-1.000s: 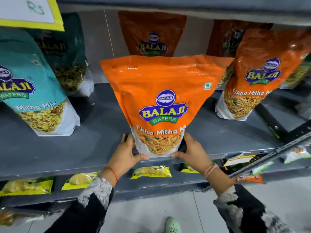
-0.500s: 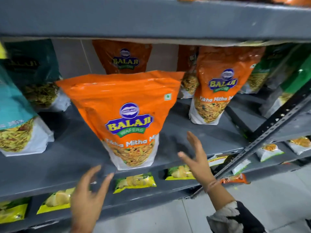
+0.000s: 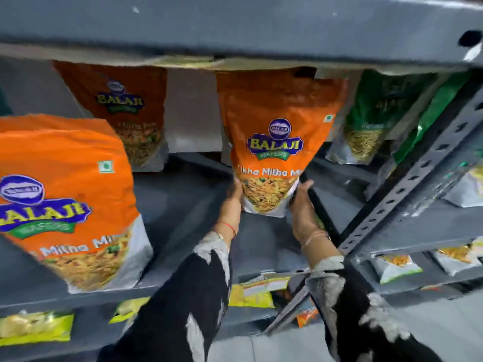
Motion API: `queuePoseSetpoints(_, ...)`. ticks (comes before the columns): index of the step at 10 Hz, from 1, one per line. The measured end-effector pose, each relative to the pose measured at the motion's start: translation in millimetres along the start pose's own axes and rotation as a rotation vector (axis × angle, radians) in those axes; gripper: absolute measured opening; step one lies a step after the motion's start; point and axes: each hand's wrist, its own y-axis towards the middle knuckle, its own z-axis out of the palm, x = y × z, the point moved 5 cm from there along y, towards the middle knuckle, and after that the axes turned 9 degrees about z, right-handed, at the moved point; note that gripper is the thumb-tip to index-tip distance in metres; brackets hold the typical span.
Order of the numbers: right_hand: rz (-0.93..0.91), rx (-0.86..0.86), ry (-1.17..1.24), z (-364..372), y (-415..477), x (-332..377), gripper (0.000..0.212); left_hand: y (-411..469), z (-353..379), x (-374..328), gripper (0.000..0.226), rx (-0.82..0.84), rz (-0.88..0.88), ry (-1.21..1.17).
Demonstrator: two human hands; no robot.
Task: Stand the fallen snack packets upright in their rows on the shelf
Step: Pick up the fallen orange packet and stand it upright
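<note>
An orange Tikha Mitha Mix packet (image 3: pixel 277 142) stands upright in the middle of the grey shelf (image 3: pixel 183 194). My left hand (image 3: pixel 232 205) presses its lower left edge and my right hand (image 3: pixel 303 205) holds its lower right edge. Another orange packet (image 3: pixel 65 199) stands upright at the front left, free of my hands. A third orange packet (image 3: pixel 117 108) stands at the back left against the wall.
Green packets (image 3: pixel 371 121) lean at the back right. A slotted grey upright post (image 3: pixel 407 189) crosses diagonally at the right. The shelf above (image 3: pixel 235 27) hangs low. Yellow packets (image 3: pixel 34 327) and small white ones (image 3: pixel 397 267) lie on the lower shelf.
Both hands left the front left orange packet, which stays upright, and moved right and back to grip the base of the middle orange packet. The view shifted right.
</note>
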Motion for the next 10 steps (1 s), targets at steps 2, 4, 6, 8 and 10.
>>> queuePoseSetpoints(2,-0.276,-0.285,-0.417,-3,-44,-20,0.052,-67,0,-2,0.062,-0.037,0.063,-0.004)
queuePoseSetpoints(4,-0.29,-0.143,-0.349,-17,-81,-53,0.085,-127,7,3,0.039,-0.075,0.024,0.022)
queuePoseSetpoints(6,-0.291,-0.205,-0.326,-19,-84,-53,0.102,-137,8,-5,0.074,-0.048,0.026,0.005)
queuePoseSetpoints(8,-0.333,-0.454,-0.384,-11,-113,-82,0.084,-134,-7,-9,0.101,-0.008,-0.053,0.069)
queuePoseSetpoints(10,-0.571,-0.437,-0.389,63,-154,-169,0.046,-202,-100,-60,0.03,-0.214,0.179,0.171)
